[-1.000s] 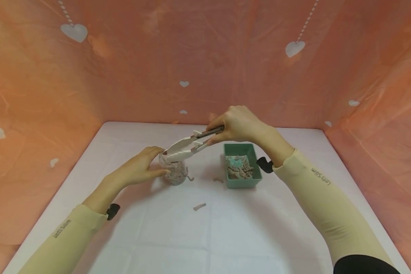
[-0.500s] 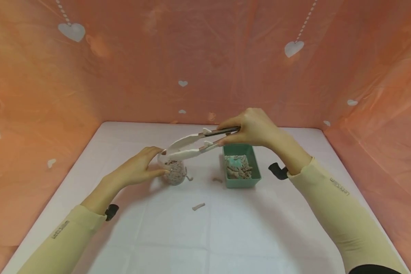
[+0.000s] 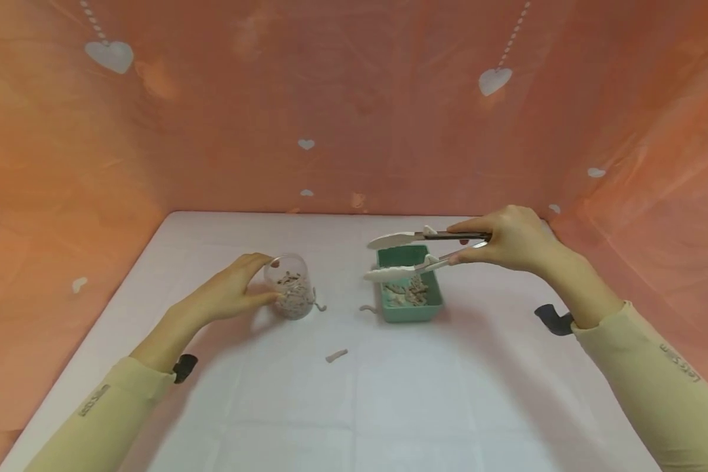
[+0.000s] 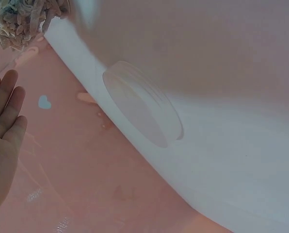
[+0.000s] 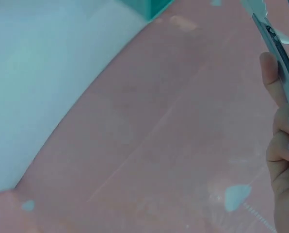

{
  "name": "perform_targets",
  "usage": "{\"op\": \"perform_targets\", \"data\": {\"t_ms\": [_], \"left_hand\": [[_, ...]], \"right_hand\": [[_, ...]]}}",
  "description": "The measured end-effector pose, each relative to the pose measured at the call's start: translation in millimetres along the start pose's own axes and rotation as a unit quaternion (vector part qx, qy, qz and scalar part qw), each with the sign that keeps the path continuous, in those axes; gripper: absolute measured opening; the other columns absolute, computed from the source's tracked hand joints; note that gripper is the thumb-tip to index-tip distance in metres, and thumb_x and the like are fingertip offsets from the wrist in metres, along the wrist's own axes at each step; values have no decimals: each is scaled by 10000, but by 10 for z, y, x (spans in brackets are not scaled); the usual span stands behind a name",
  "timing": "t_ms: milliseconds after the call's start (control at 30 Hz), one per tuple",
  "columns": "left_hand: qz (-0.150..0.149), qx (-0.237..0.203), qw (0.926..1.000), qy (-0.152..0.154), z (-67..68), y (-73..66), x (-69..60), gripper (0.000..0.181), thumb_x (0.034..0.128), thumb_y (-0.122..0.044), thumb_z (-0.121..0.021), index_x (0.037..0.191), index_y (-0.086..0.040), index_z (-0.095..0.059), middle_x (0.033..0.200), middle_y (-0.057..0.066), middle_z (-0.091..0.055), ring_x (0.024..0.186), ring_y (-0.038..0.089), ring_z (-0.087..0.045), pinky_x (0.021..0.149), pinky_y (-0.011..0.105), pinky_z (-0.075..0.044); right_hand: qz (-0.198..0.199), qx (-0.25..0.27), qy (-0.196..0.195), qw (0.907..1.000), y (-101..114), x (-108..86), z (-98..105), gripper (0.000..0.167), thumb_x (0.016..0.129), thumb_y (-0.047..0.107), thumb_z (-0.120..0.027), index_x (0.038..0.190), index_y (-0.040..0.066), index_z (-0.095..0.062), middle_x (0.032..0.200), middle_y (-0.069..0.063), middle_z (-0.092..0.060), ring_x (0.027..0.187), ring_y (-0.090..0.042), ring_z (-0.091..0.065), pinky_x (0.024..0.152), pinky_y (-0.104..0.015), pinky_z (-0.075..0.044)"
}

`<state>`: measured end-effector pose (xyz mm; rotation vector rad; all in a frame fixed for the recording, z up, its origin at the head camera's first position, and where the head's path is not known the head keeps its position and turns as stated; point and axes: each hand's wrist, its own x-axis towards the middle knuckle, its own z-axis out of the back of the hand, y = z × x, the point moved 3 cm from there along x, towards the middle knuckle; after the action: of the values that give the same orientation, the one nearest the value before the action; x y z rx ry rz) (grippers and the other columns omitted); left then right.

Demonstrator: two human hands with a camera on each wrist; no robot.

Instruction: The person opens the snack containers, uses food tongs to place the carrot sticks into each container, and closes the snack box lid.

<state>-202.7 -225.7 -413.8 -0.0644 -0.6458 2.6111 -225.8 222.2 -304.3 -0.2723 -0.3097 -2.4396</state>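
My left hand (image 3: 227,288) holds a clear jar (image 3: 294,303) upright on the table, thumb in front and fingers around its far side. Brownish-grey, shredded-looking strips fill much of the jar; they also show at the corner of the left wrist view. In my right hand (image 3: 510,239) are tongs (image 3: 392,241) with white heads and metal arms, gripped by the handles. The tongs' heads are spread apart over a green rectangular tub (image 3: 412,314), with nothing seen between them. More of the same strips (image 3: 412,292) lie in the tub, partly hidden by the lower tong arm.
Loose strips lie on the white table (image 3: 389,393): one piece (image 3: 336,355) in front, a curled one (image 3: 368,308) beside the tub, another (image 3: 319,306) against the jar. A round translucent lid (image 4: 142,104) shows in the left wrist view. Orange cloth (image 3: 354,118) walls the table.
The tongs have come out of the jar's mouth and moved right to above the tub, with my right hand. My left hand stays at the jar.
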Motion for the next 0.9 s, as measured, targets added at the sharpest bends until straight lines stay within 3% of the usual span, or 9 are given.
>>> {"op": "perform_targets", "data": {"t_ms": [233, 433, 667, 900], "left_hand": [[-47, 34, 10000, -40, 20, 20, -24, 680, 958, -373, -759, 1452, 26, -517, 1478, 285, -498, 1406, 467, -441, 1158, 648, -365], [-80, 47, 9999, -48, 5, 29, -15, 676, 954, -379, -761, 1446, 18, -523, 1469, 274, -510, 1402, 458, -448, 1154, 644, -372], [-86, 23, 9999, -74, -8, 29, -11, 664, 955, -367, -763, 1444, 16, -527, 1462, 273, -519, 1400, 457, -451, 1160, 641, -367], [7, 31, 10000, -23, -26, 36, -2, 689, 945, -370, -774, 1464, -2, -511, 1490, 253, -502, 1419, 442, -438, 1162, 635, -371]], "right_hand": [[260, -295, -13, 9992, -156, -115, 7, 468, 698, 437, -950, 1107, 242, -833, 707, 183, -688, 537, -22, -485, 487, -290, -375], [65, -347, 447, 9984, -230, -125, -91, 515, 714, 479, -934, 1148, 227, -819, 789, 134, -734, 619, -39, -597, 519, -308, -423], [148, -372, 674, 9969, -262, -79, -305, 533, 725, 531, -912, 1161, 239, -815, 779, 146, -728, 636, -63, -596, 542, -307, -453], [-92, -308, 949, 9950, -312, -12, -461, 579, 728, 585, -889, 1190, 247, -805, 851, 105, -761, 703, -80, -644, 604, -352, -502]]}}
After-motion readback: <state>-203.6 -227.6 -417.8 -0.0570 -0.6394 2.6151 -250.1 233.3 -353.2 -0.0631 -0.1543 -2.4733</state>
